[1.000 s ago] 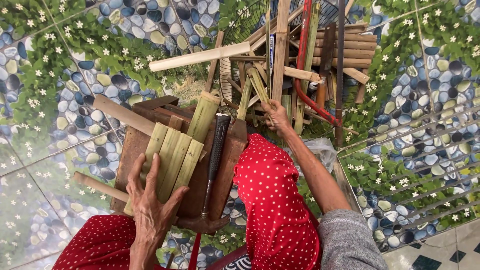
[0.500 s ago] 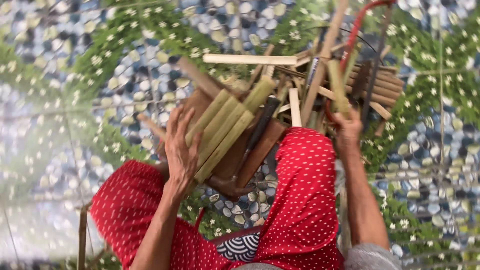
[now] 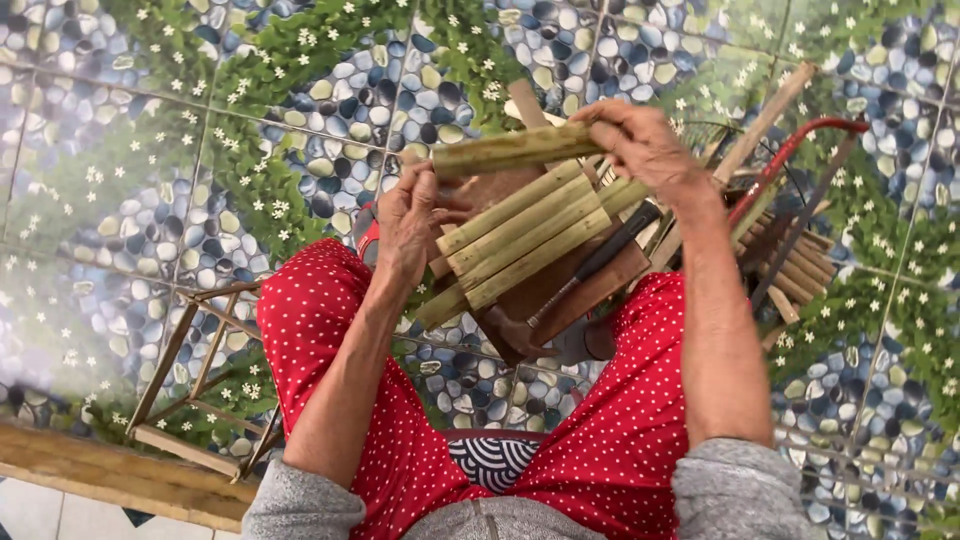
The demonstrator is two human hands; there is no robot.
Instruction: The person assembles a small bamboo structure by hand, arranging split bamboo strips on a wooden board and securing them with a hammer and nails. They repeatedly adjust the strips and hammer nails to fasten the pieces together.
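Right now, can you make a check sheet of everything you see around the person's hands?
Surface: tiled floor printed with pebbles, leaves and white flowers.
Job's things: green bamboo slat held crosswise over a row of bamboo slats on a brown wooden board.
Clutter: hammer on the board; pile of bamboo sticks with a red-handled tool; small stick frame; wooden plank.
Hands: left hand steadies the slat's left end; right hand grips its right end.
Cables: nothing seen.
Surroundings: red dotted trousers, grey sleeves.
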